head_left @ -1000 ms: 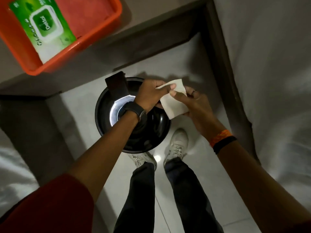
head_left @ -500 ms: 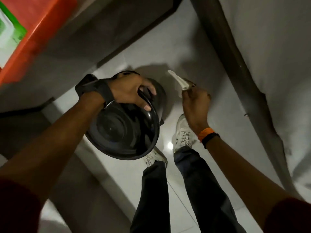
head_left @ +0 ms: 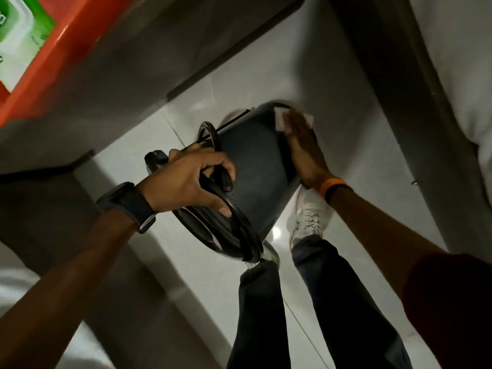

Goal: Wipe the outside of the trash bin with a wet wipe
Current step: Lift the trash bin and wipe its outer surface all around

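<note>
Two hands on one bin (head_left: 255, 166); black, tipped well over on its side above the pale floor (head_left: 346, 107), rim toward the camera, base pointing away; whether the base touched the floor, cannot tell. Left hand (head_left: 186, 179) clamped over the near rim, fingers (head_left: 221, 209) curled round the edge, thumb over the top; dark watch (head_left: 127, 206) on that wrist. Right hand (head_left: 303, 150) laid flat on the bin's outer wall, far side, fingers stretched out and pressing a white wipe (head_left: 282, 119) against the black surface near the base; corners of the wipe showing on both sides of the fingertips; orange band (head_left: 332, 183) and a dark one just behind it on that wrist. Inside of the bin mostly hidden from this angle; contents, cannot tell. Up in the top left corner, orange tray (head_left: 58, 65) on a grey ledge, holding a green and white pack (head_left: 18, 41), partly cut off by the frame edge. Below the bin, white shoe (head_left: 308, 219) and dark trouser legs (head_left: 346, 302).
</note>
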Demonstrator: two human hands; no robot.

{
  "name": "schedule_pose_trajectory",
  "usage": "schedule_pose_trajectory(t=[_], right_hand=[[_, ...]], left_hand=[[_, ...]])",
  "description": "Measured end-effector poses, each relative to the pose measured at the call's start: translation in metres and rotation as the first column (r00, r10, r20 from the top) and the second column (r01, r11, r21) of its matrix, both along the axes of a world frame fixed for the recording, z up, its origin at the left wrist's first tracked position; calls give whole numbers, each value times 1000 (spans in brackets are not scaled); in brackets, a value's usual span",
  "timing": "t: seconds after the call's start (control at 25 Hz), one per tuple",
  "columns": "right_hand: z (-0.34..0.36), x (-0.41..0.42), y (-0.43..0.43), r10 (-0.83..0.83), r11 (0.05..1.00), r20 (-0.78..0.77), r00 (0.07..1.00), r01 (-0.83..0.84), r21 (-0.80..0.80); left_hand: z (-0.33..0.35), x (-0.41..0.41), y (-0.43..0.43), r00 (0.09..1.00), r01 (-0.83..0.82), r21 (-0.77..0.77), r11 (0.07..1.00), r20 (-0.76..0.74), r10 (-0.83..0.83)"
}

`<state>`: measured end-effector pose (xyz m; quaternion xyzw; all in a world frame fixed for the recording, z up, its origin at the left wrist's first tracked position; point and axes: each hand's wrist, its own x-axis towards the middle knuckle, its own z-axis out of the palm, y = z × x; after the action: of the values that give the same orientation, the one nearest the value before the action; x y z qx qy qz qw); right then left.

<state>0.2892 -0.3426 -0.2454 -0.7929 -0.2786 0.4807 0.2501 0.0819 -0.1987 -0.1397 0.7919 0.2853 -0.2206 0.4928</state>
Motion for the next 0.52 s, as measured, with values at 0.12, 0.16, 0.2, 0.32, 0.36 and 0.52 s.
schedule_pose_trajectory(t=[0.12,0.16,0.2,0.32,0.36,0.52], right_hand=[[10,-21,6,171,981,19,985,-172,91],[24,-44,-4,325,912,78,943,-334,237],[40,-66,-19,450,815,104,887,-456,357],[41,-73,-28,571,711,101,814,-553,435],[30,-59,-10,527,762,128,840,-534,366],[-33,1,86,551,834,178,815,-532,-147]], left_hand=[[-4,-11,1,990,-139,-62,988,16,141],[-5,-15,3,978,-203,-93,975,27,206],[-7,-18,4,966,-249,-122,961,38,255],[-15,-30,0,961,-272,-129,954,14,276],[-18,-35,-3,967,-252,-104,962,1,254],[-27,-42,-9,977,-209,-82,975,32,212]])
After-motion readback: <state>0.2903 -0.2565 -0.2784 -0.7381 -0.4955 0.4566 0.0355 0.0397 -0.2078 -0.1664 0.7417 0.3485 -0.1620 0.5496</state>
